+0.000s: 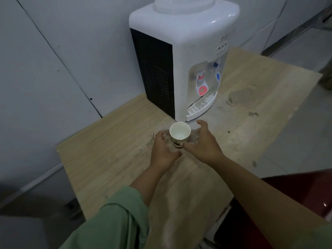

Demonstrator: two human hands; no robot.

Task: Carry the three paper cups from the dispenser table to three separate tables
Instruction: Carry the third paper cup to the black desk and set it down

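Observation:
One white paper cup [180, 132] with a dark printed band stands upright on the light wooden dispenser table [111, 146], just in front of the water dispenser [181, 56]. My left hand [164, 151] curves around the cup's left side and my right hand [203, 143] around its right side. Both thumbs reach the cup's lower part, and the right thumb lies against the printed band. The fingers of both hands are spread and stand a little off the cup's wall. The cup's base is hidden behind my thumbs. No other cup is in view.
The white dispenser has red and blue taps and a drip tray [201, 105], and stands against a grey wall [53, 60]. A dark red seat [296, 193] sits at the lower right by the table's edge. Grey floor [296, 133] lies to the right.

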